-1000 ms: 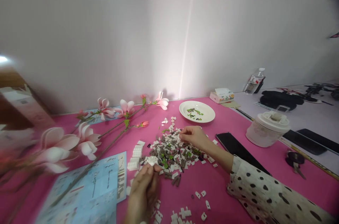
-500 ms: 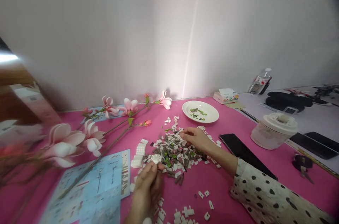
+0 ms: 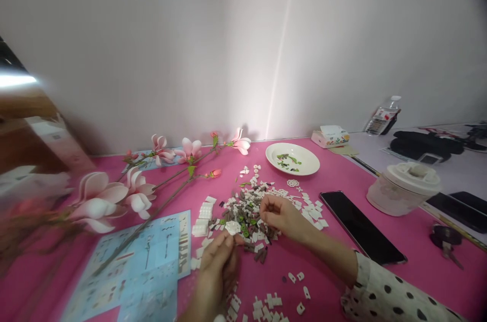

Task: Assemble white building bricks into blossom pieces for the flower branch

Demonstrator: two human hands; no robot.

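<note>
Here's the heap of small white, grey-brown and green plastic pieces [image 3: 251, 213] on the bright pink tabletop [image 3: 304, 261], and both hands are at it. The left hand [image 3: 218, 266] is at the heap's near left edge, thumb and fingertips closed on a white, scallop-edged plastic piece [image 3: 232, 227], holding it up in front of the heap. Over the heap's right part, the right hand [image 3: 279, 215] has its fingers curled, thumb and forefinger close together; whether anything is pinched there, I can't tell.

Left of the heap we have stacked white studded plates [image 3: 203, 215], then a pale blue printed instruction sheet [image 3: 146, 256] with a brown branch of pink-and-white flowers [image 3: 167, 180] lying across it. Beyond the heap, to the right, there's a round white plate [image 3: 292, 159] bearing green and dark bits. Right of the heap, a black phone [image 3: 361, 225] lies flat, and farther right stands a whitish lidded tub [image 3: 401, 190]. On the near side, loose white pieces [image 3: 268, 307] are scattered about.
</note>
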